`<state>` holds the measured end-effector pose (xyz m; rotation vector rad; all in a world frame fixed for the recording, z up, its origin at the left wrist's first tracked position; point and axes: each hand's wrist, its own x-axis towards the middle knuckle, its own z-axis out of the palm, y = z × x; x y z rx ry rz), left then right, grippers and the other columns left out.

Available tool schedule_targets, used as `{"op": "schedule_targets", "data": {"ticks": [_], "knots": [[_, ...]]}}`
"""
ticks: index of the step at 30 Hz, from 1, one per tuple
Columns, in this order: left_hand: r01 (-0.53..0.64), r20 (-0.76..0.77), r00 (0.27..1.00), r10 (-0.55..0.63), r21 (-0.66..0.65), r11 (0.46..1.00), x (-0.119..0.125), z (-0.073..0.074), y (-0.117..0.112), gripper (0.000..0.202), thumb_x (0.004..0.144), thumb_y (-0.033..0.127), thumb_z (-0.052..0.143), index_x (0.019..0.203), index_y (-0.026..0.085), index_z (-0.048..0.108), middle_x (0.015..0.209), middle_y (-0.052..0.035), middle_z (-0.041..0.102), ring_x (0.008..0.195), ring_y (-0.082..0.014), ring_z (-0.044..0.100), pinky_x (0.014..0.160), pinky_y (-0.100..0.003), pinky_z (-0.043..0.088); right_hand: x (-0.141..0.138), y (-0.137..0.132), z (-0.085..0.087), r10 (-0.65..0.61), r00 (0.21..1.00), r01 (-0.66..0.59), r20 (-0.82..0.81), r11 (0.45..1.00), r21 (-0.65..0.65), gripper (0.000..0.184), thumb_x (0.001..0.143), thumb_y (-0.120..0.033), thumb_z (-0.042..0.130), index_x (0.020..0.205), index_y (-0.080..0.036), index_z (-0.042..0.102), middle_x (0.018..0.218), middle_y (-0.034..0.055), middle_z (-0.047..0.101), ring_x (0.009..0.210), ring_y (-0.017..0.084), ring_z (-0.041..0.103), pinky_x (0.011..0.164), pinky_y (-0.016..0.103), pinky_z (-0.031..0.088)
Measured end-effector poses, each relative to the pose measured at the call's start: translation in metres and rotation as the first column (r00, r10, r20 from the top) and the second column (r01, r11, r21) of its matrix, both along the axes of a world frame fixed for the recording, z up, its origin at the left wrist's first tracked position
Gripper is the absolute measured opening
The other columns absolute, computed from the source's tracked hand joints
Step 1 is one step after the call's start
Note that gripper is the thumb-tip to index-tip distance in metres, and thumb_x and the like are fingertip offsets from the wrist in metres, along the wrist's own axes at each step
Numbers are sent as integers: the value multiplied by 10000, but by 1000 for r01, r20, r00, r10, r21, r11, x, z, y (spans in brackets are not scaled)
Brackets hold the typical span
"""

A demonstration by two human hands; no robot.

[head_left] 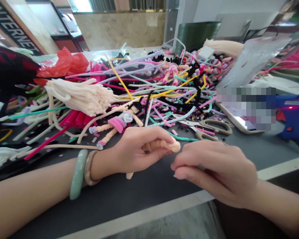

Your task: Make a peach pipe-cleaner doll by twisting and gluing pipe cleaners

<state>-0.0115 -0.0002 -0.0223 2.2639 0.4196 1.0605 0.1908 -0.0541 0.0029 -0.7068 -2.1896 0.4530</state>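
Note:
Between the thumb and fingers of my left hand (pixel 137 149) is a coiled, peach-coloured pipe cleaner (pixel 161 145), its rounded end poking out to the right. A short peach end also shows below that hand. My right hand (pixel 214 167) is beside the coil's tip, thumb and fingertips drawn together; whatever they may pinch is hidden. Just behind my left hand lies a pipe-cleaner doll (pixel 121 121) with a pink skirt, peach limbs and black hair. Grey-handled scissors (pixel 206 127) rest on the table beyond my right hand.
Loose coloured pipe cleaners (pixel 149 83) heap across the back. A cream bundle (pixel 82 96) and a red plastic bag (pixel 62 64) sit at left. Toward the right are a phone (pixel 239 116), a blue glue gun (pixel 292 114) with a red light, and a clear plastic bag (pixel 254 59).

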Motion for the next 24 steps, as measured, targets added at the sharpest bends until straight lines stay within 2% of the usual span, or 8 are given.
{"op": "schedule_targets", "data": {"ticks": [2, 4, 9, 12, 15, 18, 21, 24], "knots": [[10, 0, 1000, -10, -14, 1000, 0, -1, 0, 250, 800, 61, 663, 1019, 174, 624, 916, -48, 741, 855, -146, 718, 759, -206, 590, 0, 0, 1, 53, 997, -58, 57, 994, 93, 57, 866, -118, 607, 878, -166, 635, 696, 28, 717, 635, 131, 675, 608, 222, 525], [12, 2, 1000, -12, -16, 1000, 0, -1, 0, 247, 802, 58, 659, 1020, 169, 625, 918, -52, 740, 856, -145, 717, 758, -202, 588, -1, 0, -1, 32, 996, -43, 78, 989, 138, 72, 856, -107, 614, 890, -169, 628, 708, 30, 719, 647, 135, 681, 622, 227, 528], [0, 4, 1000, 0, -8, 1000, 0, -2, -1, 245, 797, 64, 666, 1017, 163, 623, 909, -52, 738, 852, -153, 715, 758, -214, 587, -2, -2, -3, -92, 993, 78, 71, 980, 181, 123, 836, -164, 633, 755, -212, 553, 573, -8, 631, 516, 120, 603, 533, 235, 499], [-20, -9, 1000, 21, 29, 999, 0, -1, 0, 234, 794, 69, 672, 1007, 155, 625, 896, -43, 740, 821, -125, 712, 734, -167, 572, -1, -6, -4, -196, 980, 195, -4, 967, 164, 159, 819, -74, 589, 861, -226, 576, 672, -8, 674, 570, 113, 632, 577, 222, 513], [-28, -12, 1000, 28, 51, 998, 1, 1, 0, 229, 794, 65, 674, 999, 155, 628, 877, -26, 745, 795, -93, 710, 729, -121, 556, 0, -10, -7, -263, 961, 267, -84, 962, 50, 266, 802, -16, 568, 969, -223, 582, 746, -10, 681, 599, 102, 636, 620, 225, 517], [-16, 4, 1000, 16, 22, 1000, 1, 0, 0, 231, 794, 58, 675, 1002, 148, 630, 897, -41, 748, 820, -110, 717, 745, -142, 572, 0, -10, -13, -268, 923, 243, -278, 963, -119, 245, 834, -30, 550, 973, -228, 589, 809, -2, 655, 696, 119, 637, 658, 252, 508], [-20, 2, 1000, 20, 16, 1000, 1, -1, 0, 235, 790, 60, 678, 1005, 145, 632, 906, -52, 750, 822, -127, 723, 753, -177, 587, 0, -6, -15, -265, 792, 91, -550, 942, -322, 200, 884, -48, 497, 942, -213, 593, 919, 37, 644, 910, 179, 631, 805, 326, 493], [-46, -12, 999, 47, 51, 998, 1, -1, 0, 229, 785, 73, 690, 992, 157, 638, 894, -39, 753, 798, -119, 723, 747, -174, 585, -1, -3, -13, -244, 694, -106, -677, 896, -431, 197, 885, -43, 459, 891, -194, 585, 944, 64, 667, 976, 221, 614, 878, 394, 457]]}}
